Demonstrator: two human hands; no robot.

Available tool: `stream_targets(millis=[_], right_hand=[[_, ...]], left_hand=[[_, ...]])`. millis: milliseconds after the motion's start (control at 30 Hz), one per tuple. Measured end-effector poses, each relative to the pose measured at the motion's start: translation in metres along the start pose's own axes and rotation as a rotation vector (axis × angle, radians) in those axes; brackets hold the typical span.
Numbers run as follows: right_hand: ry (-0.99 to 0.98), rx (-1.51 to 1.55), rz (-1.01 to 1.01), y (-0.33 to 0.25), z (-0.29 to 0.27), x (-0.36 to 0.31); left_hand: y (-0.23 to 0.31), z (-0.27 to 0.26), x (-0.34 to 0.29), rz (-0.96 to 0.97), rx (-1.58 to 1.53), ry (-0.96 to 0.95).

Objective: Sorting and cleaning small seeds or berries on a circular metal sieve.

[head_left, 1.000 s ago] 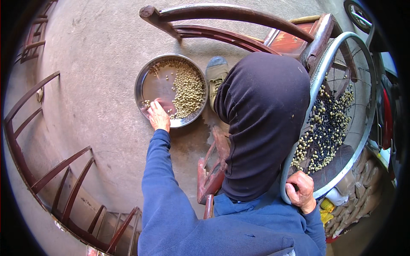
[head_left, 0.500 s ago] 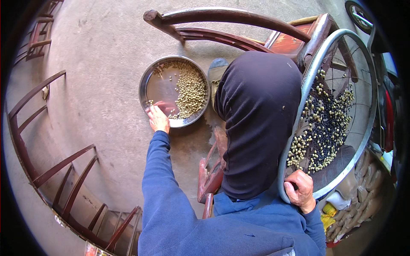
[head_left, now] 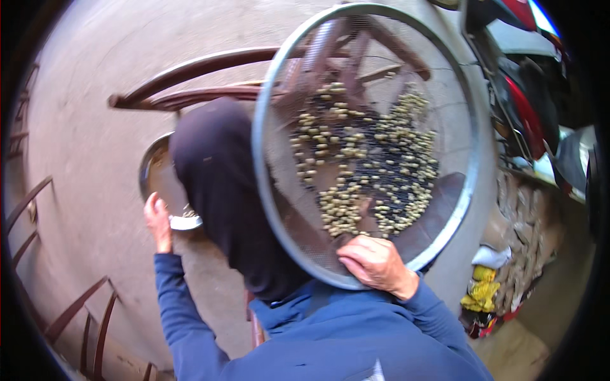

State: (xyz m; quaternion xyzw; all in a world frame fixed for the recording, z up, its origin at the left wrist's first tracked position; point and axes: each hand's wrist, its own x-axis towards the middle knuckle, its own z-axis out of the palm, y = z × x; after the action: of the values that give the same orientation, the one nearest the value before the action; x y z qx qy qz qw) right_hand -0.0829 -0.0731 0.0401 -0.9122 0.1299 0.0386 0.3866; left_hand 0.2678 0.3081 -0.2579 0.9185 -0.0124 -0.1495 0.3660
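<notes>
A dark cloth hood fills the centre and hides most of a metal pan at nine o'clock on the bare concrete floor. A round wire-mesh sieve, holding pale green beans, is raised toward one o'clock. The right hand, at five o'clock, has its fingers clenched over the sieve's lower rim. The left hand touches the pan's near edge; its finger spread is unclear. Curved wooden chair rails blur behind.

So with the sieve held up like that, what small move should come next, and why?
Probably level the round mesh sieve: the right hand grips its lower rim, it stands steeply tilted, and the beans lie spread across the mesh. The left hand rests at the metal bowl.
</notes>
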Motion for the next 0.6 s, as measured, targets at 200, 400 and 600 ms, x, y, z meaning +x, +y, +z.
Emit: stream_targets(millis=[200, 400, 600], right_hand=[[0.051, -0.240, 0.226, 0.040, -0.072, -0.033], [0.095, -0.325, 0.472, 0.086, -0.135, -0.086], [-0.094, -0.322, 0.339, 0.115, -0.118, -0.090]], left_hand=[[0.134, -0.023, -0.017, 0.146, -0.451, 0.046], [0.281, -0.060, -0.087, 0.505, -0.543, 0.107], [0.382, -0.027, -0.167, 0.704, -0.595, -0.194]])
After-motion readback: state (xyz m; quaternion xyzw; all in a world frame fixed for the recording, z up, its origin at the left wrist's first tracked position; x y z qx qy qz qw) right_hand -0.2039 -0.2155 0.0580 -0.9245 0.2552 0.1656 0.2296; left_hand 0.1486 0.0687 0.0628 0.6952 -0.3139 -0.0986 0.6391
